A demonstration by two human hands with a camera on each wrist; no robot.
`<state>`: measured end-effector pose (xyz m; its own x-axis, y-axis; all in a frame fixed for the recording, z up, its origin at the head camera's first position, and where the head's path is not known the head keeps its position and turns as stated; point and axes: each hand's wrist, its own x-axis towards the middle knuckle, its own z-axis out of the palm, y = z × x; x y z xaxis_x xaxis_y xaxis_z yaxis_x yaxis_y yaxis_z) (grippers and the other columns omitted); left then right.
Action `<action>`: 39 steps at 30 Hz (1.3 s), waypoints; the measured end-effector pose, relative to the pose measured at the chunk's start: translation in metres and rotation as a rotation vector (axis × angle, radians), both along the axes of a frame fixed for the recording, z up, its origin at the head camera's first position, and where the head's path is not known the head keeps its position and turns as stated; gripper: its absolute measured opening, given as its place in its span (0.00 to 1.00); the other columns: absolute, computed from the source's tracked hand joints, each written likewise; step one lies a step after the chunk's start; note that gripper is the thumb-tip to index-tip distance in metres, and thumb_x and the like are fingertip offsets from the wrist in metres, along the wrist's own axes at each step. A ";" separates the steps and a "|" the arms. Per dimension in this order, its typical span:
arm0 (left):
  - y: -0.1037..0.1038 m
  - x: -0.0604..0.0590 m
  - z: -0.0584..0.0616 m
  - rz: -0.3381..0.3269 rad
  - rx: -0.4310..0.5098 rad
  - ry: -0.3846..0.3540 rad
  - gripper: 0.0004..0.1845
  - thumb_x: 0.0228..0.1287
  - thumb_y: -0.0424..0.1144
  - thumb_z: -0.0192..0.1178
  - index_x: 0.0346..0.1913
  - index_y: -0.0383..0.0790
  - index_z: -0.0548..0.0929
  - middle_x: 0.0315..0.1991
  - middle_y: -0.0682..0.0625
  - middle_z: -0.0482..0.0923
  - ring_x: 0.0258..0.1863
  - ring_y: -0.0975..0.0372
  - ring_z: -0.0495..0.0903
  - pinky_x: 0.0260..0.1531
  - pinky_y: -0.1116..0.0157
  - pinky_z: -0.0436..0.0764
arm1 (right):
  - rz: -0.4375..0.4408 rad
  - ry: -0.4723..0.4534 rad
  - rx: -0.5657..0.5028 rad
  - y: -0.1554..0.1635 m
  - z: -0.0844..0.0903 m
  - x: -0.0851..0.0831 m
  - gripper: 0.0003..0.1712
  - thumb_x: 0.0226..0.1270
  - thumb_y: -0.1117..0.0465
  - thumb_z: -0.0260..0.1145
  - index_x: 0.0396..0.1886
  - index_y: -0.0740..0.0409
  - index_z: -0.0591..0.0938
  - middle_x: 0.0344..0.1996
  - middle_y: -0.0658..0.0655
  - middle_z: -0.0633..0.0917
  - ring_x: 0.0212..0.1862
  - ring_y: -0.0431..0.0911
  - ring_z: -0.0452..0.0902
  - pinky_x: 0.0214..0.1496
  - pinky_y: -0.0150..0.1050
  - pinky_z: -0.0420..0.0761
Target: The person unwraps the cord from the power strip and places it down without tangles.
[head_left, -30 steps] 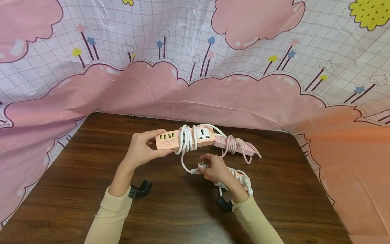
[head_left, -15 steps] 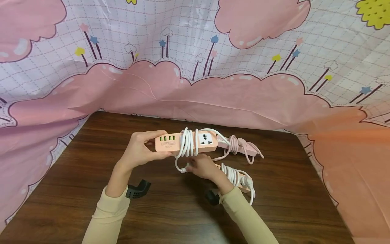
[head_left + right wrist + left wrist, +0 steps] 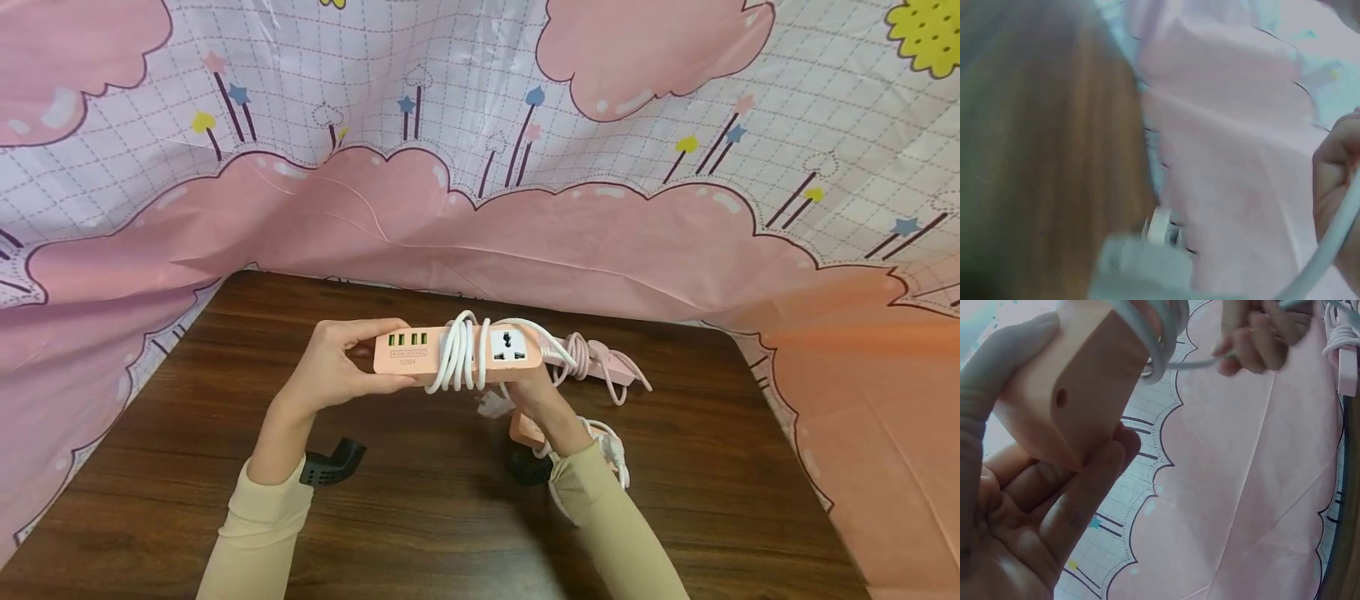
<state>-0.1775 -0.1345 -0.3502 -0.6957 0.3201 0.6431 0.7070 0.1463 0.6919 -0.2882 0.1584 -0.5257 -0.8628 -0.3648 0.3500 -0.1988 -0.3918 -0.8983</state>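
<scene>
Head: left fingers [image 3: 372,327] grip power strip [image 3: 410,353]

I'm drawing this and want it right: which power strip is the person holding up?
The peach power strip in the left hand. The pink strip and the other peach strip, partly behind the right forearm, lie on the table.

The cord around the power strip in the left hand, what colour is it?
White. The head view shows the cord best, looped around the peach power strip.

power strip [image 3: 420,367] hides right fingers [image 3: 1246,349] from head view; plug [image 3: 1141,265] blurred
</scene>
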 end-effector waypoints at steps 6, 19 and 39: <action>-0.005 0.001 -0.001 0.008 -0.025 -0.015 0.29 0.29 0.24 0.78 0.43 0.28 0.83 0.34 0.42 0.84 0.26 0.66 0.78 0.25 0.71 0.80 | -0.095 -0.059 0.091 0.002 0.155 0.059 0.06 0.67 0.61 0.60 0.37 0.57 0.82 0.34 0.52 0.82 0.35 0.40 0.76 0.32 0.31 0.76; -0.005 0.014 0.019 0.227 -0.044 -0.013 0.27 0.27 0.19 0.76 0.41 0.21 0.81 0.31 0.35 0.82 0.25 0.73 0.75 0.23 0.76 0.78 | -0.176 0.348 0.581 0.026 0.223 0.113 0.07 0.55 0.78 0.64 0.25 0.64 0.80 0.18 0.45 0.75 0.19 0.34 0.65 0.16 0.29 0.64; -0.016 -0.002 -0.001 0.063 -0.059 -0.050 0.29 0.30 0.25 0.78 0.44 0.30 0.83 0.34 0.42 0.83 0.28 0.67 0.76 0.25 0.73 0.79 | -0.771 0.119 0.544 0.062 0.213 0.088 0.10 0.64 0.67 0.62 0.22 0.64 0.79 0.11 0.47 0.71 0.14 0.34 0.62 0.14 0.26 0.61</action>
